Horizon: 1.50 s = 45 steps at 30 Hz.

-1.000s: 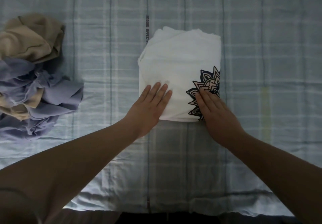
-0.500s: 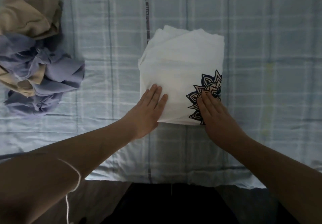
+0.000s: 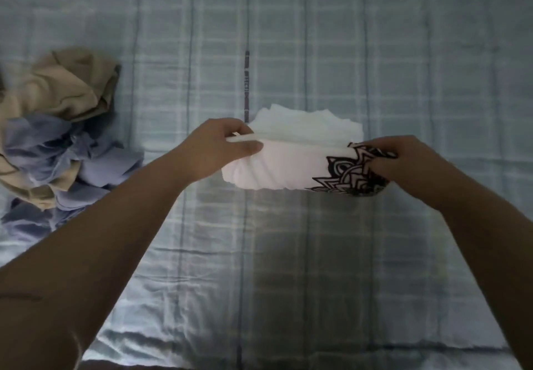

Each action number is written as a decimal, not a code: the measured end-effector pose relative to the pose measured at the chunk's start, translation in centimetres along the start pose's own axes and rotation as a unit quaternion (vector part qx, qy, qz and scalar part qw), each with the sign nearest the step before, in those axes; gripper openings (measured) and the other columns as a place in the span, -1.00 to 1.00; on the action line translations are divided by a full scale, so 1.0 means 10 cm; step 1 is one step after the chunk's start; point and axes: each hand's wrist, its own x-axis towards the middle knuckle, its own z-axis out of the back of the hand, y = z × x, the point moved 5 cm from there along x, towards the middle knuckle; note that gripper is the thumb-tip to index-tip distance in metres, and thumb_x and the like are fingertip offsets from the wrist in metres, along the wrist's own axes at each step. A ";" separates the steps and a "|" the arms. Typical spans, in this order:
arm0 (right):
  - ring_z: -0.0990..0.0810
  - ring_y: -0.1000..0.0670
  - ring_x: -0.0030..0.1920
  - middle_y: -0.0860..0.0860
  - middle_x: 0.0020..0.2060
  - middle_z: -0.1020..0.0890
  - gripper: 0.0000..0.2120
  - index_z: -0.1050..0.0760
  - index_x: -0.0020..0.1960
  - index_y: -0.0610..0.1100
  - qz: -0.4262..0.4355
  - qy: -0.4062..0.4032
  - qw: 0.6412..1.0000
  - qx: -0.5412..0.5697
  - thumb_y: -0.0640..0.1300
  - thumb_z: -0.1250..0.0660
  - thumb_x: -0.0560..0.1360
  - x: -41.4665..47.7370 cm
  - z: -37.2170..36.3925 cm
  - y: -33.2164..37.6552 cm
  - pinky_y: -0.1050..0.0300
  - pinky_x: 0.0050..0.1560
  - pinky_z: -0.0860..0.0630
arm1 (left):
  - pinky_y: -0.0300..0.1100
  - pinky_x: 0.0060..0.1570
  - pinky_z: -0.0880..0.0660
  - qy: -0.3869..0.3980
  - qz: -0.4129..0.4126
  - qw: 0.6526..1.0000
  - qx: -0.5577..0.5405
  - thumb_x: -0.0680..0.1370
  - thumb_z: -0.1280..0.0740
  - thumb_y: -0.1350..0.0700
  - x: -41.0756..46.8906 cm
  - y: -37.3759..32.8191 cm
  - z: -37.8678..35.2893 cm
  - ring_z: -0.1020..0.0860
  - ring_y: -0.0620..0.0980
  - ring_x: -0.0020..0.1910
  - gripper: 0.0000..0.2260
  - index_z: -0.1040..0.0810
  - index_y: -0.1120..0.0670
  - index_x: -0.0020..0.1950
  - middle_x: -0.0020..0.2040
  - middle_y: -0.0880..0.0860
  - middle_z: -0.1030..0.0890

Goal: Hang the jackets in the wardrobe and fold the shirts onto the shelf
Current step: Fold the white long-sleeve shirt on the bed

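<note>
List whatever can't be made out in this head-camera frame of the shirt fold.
- White shirt: its far layers are hidden behind the near edge that the left hand and right hand hold up.
- Black print: its right part is covered by the right hand.
- Pile of clothes: cut off by the left edge and blurred, so the garment count is unclear.
- Wardrobe and shelf: outside the view.

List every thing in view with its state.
white printed shirt: folded, partly lifted, held at both ends.
left hand: grips the shirt's left end.
right hand: grips the shirt's printed right end.
pile of beige and lilac clothes: crumpled, unfolded.
checked bedsheet: spread, lightly wrinkled.
</note>
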 end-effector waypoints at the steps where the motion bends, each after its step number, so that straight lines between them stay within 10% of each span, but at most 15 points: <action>1: -0.68 0.17 -0.15 0.13 -0.21 -0.70 -0.72 -0.65 -0.08 0.09 -0.013 -0.021 0.998 0.061 -0.29 -0.34 0.49 0.13 0.05 -0.02 0.18 -0.06 -0.58 | -0.26 -0.18 -0.49 -0.025 0.008 0.999 -0.033 0.48 -0.46 -0.10 0.11 0.02 0.03 -0.63 -0.19 -0.17 -0.85 -0.65 -0.04 -0.07 -0.14 -0.14 -0.67; 6: -0.67 -0.03 -0.10 -0.03 -0.13 -0.71 -0.76 -0.61 -0.14 -0.06 -0.109 -0.187 0.962 0.168 0.08 -0.32 0.55 0.59 -0.01 -0.26 -0.02 0.08 -0.61 | 0.03 0.20 -0.54 -0.109 0.103 0.953 -0.262 0.32 -0.30 -0.49 0.45 0.22 -0.06 -0.61 -0.02 0.14 -0.27 -0.51 -0.01 0.28 0.19 -0.01 -0.63; 12: -0.62 -0.17 -0.09 -0.15 -0.18 -0.65 -0.49 -0.56 -0.12 -0.20 -0.123 -0.259 0.953 0.097 0.20 -0.10 0.63 0.74 -0.25 -0.44 -0.11 0.06 -0.57 | -0.25 -0.09 -0.40 -0.211 0.039 0.974 -0.066 0.58 -0.36 -0.04 0.38 0.25 -0.35 -0.53 -0.08 0.02 -0.57 -0.33 0.01 0.39 0.09 -0.08 -0.52; 23: -0.54 -0.30 0.17 -0.34 0.13 -0.59 -0.40 -0.53 0.13 -0.36 -0.169 -0.247 0.954 0.027 0.12 0.05 0.69 1.06 -0.24 -0.32 -0.05 0.17 -0.42 | -0.12 -0.15 -0.38 -0.272 0.075 0.959 -0.005 0.65 -0.20 -0.07 0.74 0.29 -0.34 -0.53 0.09 -0.13 -0.79 -0.35 0.02 0.19 -0.12 0.01 -0.53; 31: -0.60 -0.11 0.17 -0.04 0.16 -0.64 -0.21 -0.55 0.24 -0.01 -0.181 -0.231 0.923 0.250 0.53 0.02 0.38 0.80 -0.23 -0.49 -0.18 0.31 -0.47 | -0.29 -0.13 -0.40 -0.251 0.092 0.945 -0.188 0.65 -0.21 -0.10 0.42 0.37 -0.31 -0.54 -0.14 0.04 -0.63 -0.31 -0.03 0.42 0.08 -0.15 -0.53; 37: -0.54 0.20 0.06 0.19 0.05 -0.56 -0.59 -0.44 0.27 0.02 -0.052 -0.249 0.943 0.215 0.23 -0.12 0.57 0.28 -0.36 -0.46 0.18 0.10 -0.47 | -0.21 0.15 -0.40 -0.179 0.087 0.970 -0.142 0.53 -0.34 -0.21 0.16 0.52 -0.45 -0.43 -0.12 0.27 -0.27 -0.13 0.01 0.59 0.36 -0.11 -0.37; 40: -0.51 0.30 -0.03 0.24 -0.03 -0.56 -0.79 -0.44 0.21 0.03 -0.049 -0.195 0.961 0.189 0.10 -0.21 0.63 0.35 -0.52 -0.43 0.43 -0.09 -0.40 | -0.16 0.01 -0.48 -0.164 0.074 0.983 -0.026 0.47 -0.30 -0.36 0.27 0.51 -0.48 -0.56 -0.03 0.13 -0.36 -0.45 0.07 0.36 0.18 -0.05 -0.56; 45: -0.48 0.04 0.01 0.04 -0.02 -0.51 -0.77 -0.46 0.08 -0.05 -0.034 -0.286 0.954 0.081 0.10 -0.20 0.63 0.47 -0.45 -0.41 0.18 0.03 -0.33 | -0.13 -0.20 -0.40 -0.271 0.028 0.961 0.045 0.59 -0.26 -0.18 0.36 0.29 -0.40 -0.50 -0.03 -0.19 -0.71 -0.43 0.04 -0.09 -0.20 -0.03 -0.51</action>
